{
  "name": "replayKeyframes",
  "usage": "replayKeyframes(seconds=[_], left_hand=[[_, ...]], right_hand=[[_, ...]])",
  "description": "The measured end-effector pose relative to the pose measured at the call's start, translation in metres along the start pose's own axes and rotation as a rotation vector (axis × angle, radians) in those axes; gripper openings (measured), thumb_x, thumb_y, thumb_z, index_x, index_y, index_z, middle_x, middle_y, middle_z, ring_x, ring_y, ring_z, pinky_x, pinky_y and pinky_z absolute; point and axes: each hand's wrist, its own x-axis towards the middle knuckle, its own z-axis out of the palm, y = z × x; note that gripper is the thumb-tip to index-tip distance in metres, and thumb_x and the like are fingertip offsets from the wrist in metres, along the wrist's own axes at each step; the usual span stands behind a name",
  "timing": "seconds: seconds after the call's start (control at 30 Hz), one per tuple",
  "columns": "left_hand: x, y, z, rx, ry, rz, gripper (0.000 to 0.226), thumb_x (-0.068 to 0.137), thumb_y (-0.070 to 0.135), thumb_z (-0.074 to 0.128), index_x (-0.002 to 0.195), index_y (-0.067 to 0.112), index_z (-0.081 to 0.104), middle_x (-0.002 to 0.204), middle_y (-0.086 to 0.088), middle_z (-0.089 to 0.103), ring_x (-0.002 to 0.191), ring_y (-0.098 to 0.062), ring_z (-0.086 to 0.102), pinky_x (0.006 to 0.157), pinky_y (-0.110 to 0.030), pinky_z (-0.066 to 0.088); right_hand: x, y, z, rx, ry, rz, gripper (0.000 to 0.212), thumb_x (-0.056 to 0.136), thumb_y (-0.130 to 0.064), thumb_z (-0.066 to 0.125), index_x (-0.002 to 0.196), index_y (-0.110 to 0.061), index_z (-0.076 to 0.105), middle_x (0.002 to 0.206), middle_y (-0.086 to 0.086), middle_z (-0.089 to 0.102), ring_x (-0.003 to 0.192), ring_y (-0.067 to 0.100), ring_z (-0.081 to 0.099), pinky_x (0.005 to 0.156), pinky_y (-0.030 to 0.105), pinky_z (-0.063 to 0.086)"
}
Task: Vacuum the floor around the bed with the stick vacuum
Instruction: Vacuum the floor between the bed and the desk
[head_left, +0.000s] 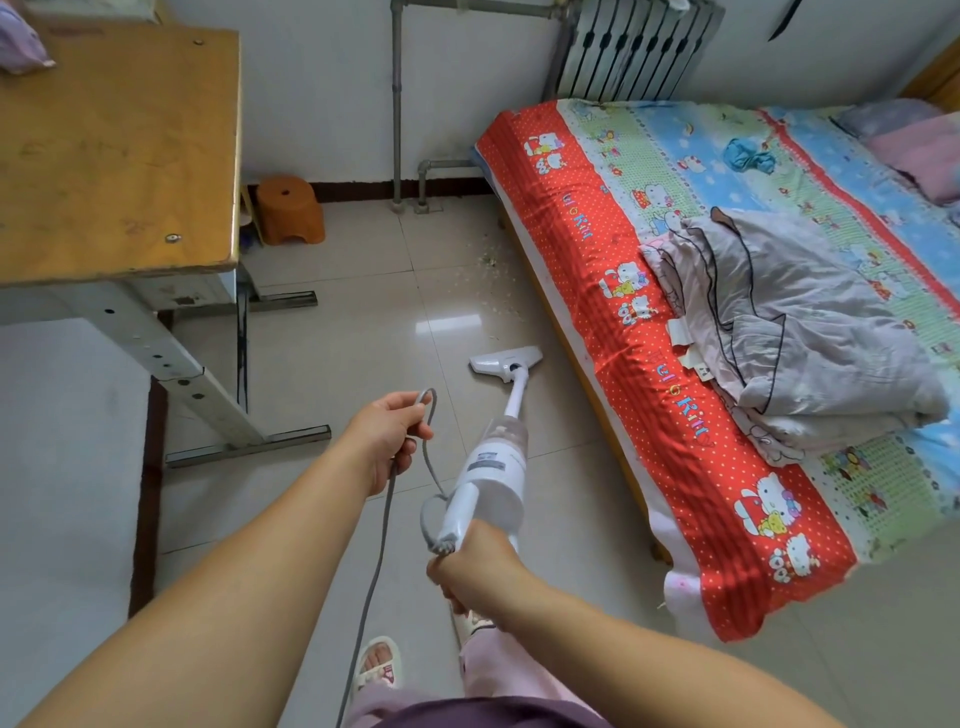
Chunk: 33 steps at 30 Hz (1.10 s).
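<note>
Right hand (475, 564) grips the vacuum (493, 462), left hand (389, 431) pinches the cord (382, 525); slack could snag short of the crumbs (493, 270) at twelve o'clock.

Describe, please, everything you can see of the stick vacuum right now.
The stick vacuum looks like white plastic, with a clear dust cup, a slim tube and a flat floor head resting on the pale tiles beside the bed. It leans back toward the person. The right hand grips its handle; the left hand holds a loop of its grey cord, which trails down toward the floor.
</note>
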Motion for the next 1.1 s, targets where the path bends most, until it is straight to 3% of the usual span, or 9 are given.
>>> replayKeyframes(seconds=[0.1, 0.2, 0.33, 0.47, 0.6, 0.77, 0.97, 1.1], left_hand=[[-0.003, -0.002, -0.004, -0.011, 0.010, 0.003, 0.019, 0.097, 0.015, 0.046, 0.095, 0.024, 0.063, 0.056, 0.001, 0.054, 0.037, -0.005, 0.034, 0.035, -0.011, 0.029], [-0.008, -0.008, -0.012, -0.006, 0.016, 0.008, 0.019, 0.097, 0.015, 0.046, 0.096, 0.024, 0.063, 0.059, 0.000, 0.054, 0.042, -0.007, 0.034, 0.035, -0.012, 0.029], [-0.012, -0.025, -0.023, 0.025, 0.026, -0.017, 0.019, 0.097, 0.015, 0.046, 0.101, 0.021, 0.063, 0.060, -0.001, 0.054, 0.043, -0.007, 0.033, 0.035, -0.011, 0.029], [-0.017, -0.047, -0.023, 0.071, 0.008, -0.058, 0.019, 0.097, 0.016, 0.045, 0.108, 0.020, 0.061, 0.062, -0.001, 0.052, 0.046, -0.008, 0.032, 0.035, -0.010, 0.028], [-0.031, -0.068, -0.019, 0.099, -0.024, -0.071, 0.019, 0.097, 0.016, 0.046, 0.109, 0.020, 0.060, 0.062, 0.000, 0.051, 0.045, -0.008, 0.030, 0.035, -0.010, 0.027], [-0.051, -0.087, -0.031, 0.069, 0.014, -0.019, 0.017, 0.096, 0.014, 0.048, 0.105, 0.019, 0.062, 0.045, 0.005, 0.055, 0.038, -0.008, 0.034, 0.040, -0.018, 0.029], [-0.093, -0.122, -0.035, 0.031, 0.108, 0.019, 0.015, 0.095, 0.018, 0.050, 0.100, 0.023, 0.063, 0.039, 0.010, 0.053, 0.047, -0.011, 0.033, 0.045, -0.020, 0.030], [-0.131, -0.157, -0.016, 0.004, 0.124, 0.040, 0.014, 0.095, 0.016, 0.051, 0.104, 0.019, 0.062, 0.053, 0.000, 0.054, 0.046, -0.012, 0.034, 0.043, -0.020, 0.031]], right_hand=[[0.008, -0.002, -0.010, 0.011, 0.099, -0.021, 0.005, 0.082, -0.011, 0.054, 0.085, -0.009, 0.050, 0.061, 0.002, 0.051, 0.044, 0.011, 0.048, 0.039, 0.015, 0.039], [0.004, 0.006, -0.017, 0.013, 0.170, -0.038, 0.013, 0.079, -0.008, 0.053, 0.069, -0.014, 0.048, 0.054, 0.000, 0.050, 0.042, 0.012, 0.047, 0.043, 0.019, 0.040], [-0.019, 0.016, -0.005, 0.098, 0.210, -0.019, 0.020, 0.078, -0.008, 0.054, 0.063, -0.017, 0.044, 0.053, 0.000, 0.049, 0.036, 0.008, 0.043, 0.033, 0.010, 0.030], [-0.055, 0.014, 0.025, 0.374, 0.081, -0.015, 0.013, 0.077, -0.004, 0.056, 0.069, -0.009, 0.047, 0.041, -0.002, 0.049, 0.026, 0.004, 0.041, 0.033, 0.007, 0.030], [-0.084, 0.002, 0.053, 0.701, -0.078, -0.032, 0.016, 0.080, 0.005, 0.058, 0.073, -0.004, 0.048, 0.058, 0.007, 0.047, 0.030, 0.005, 0.046, 0.037, 0.011, 0.038], [-0.102, 0.001, 0.073, 0.892, -0.069, -0.052, 0.011, 0.083, 0.005, 0.058, 0.083, -0.005, 0.053, 0.059, 0.005, 0.048, 0.034, 0.005, 0.048, 0.040, 0.015, 0.044], [-0.138, 0.034, 0.075, 0.852, -0.031, -0.073, 0.008, 0.083, 0.002, 0.055, 0.078, -0.004, 0.056, 0.052, 0.002, 0.048, 0.032, 0.006, 0.045, 0.037, 0.012, 0.040], [-0.175, 0.083, 0.081, 0.779, -0.083, -0.073, 0.006, 0.082, -0.006, 0.059, 0.076, -0.009, 0.058, 0.042, -0.005, 0.050, 0.035, 0.006, 0.048, 0.047, 0.017, 0.045]])
